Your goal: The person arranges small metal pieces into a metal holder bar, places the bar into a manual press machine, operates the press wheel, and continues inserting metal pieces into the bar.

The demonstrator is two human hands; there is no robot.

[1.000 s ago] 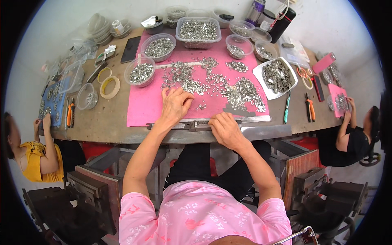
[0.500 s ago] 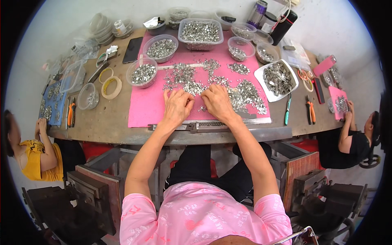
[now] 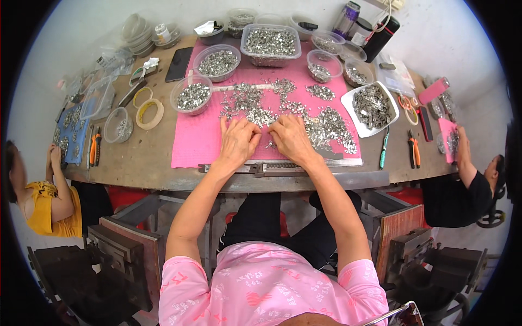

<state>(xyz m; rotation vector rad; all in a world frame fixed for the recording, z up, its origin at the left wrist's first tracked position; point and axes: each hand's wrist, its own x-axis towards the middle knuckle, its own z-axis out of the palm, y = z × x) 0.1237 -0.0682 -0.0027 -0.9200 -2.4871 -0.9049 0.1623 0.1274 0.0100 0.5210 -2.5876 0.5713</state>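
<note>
Left hand (image 3: 238,140) and right hand (image 3: 292,139) sit side by side but apart, fingers curled down at the near edge of the small silvery metal pieces (image 3: 329,129) strewn across a pink mat (image 3: 193,138), though I cannot tell whether either pinches one. Under the mat is a worn brown workbench (image 3: 147,165), with clear tubs (image 3: 271,61) toward its far side. Beyond rises a pale wall (image 3: 187,19); a person in yellow (image 3: 54,206) sits leftward, another in black (image 3: 459,198) rightward.

Bright, even light glints off the metal pieces (image 3: 330,127) on the bench (image 3: 133,158), its front edge bowing under strong fisheye distortion.
</note>
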